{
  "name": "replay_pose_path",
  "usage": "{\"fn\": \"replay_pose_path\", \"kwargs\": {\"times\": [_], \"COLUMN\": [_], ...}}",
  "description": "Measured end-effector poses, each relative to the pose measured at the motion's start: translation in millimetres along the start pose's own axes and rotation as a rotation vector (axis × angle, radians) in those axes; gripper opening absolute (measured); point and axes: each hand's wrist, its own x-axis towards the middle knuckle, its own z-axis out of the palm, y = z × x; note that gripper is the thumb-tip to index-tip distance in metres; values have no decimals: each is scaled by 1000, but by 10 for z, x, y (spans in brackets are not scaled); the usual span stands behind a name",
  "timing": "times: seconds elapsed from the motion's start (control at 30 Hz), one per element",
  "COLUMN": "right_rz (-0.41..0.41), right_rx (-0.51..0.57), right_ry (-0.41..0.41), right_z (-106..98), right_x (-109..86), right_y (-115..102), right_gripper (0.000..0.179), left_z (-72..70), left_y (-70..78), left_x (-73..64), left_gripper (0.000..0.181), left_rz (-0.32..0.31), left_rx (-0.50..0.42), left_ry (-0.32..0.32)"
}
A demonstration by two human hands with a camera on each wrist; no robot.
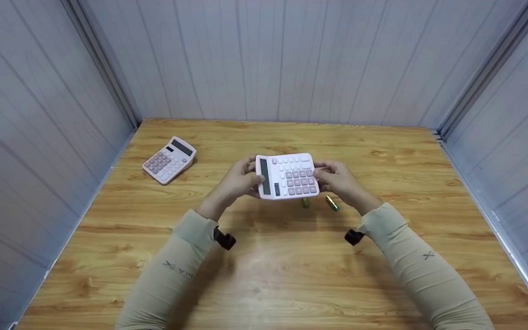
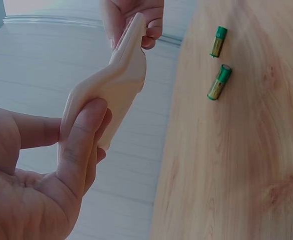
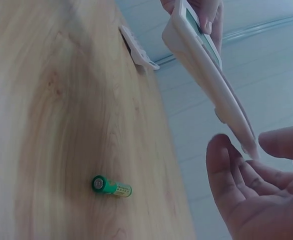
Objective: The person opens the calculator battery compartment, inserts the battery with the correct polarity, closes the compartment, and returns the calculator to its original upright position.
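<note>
A pink and white calculator (image 1: 291, 176) is held up over the table, its keys facing up and its display end to the left. My left hand (image 1: 242, 178) grips the display end, thumb on top by the screen and fingers beneath, as the left wrist view also shows. At the keypad end, my right hand (image 1: 337, 179) has its thumb at the upper edge and its fingers underneath. Below the calculator, two green and gold batteries (image 2: 219, 82) lie on the wooden table; one battery (image 3: 111, 186) shows in the right wrist view.
A second pink and white calculator (image 1: 169, 160) lies at the back left of the wooden table (image 1: 264, 284), display end pointing away. Pale panel walls (image 1: 264, 59) stand along the back and both sides.
</note>
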Motion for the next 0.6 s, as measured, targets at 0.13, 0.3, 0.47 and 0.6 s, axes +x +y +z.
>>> {"fn": "replay_pose_path", "kwargs": {"times": [0.13,0.3,0.47,0.6], "right_rz": [17,47,51,50], "right_rx": [29,73,103,120], "right_ry": [-55,-87,-98,-108], "right_z": [-52,-93,-111,-119], "right_x": [-50,-76,-103,-123], "right_y": [32,80,98,104], "right_gripper": [49,51,52,55], "left_z": [25,43,58,68], "left_y": [-19,-34,-27,-16], "left_x": [-13,-24,-25,-25], "left_gripper": [56,56,55,56], "left_rz": [23,19,-9,-27], "left_rx": [11,18,6,16], "left_ry": [-37,-57,-58,-64]}}
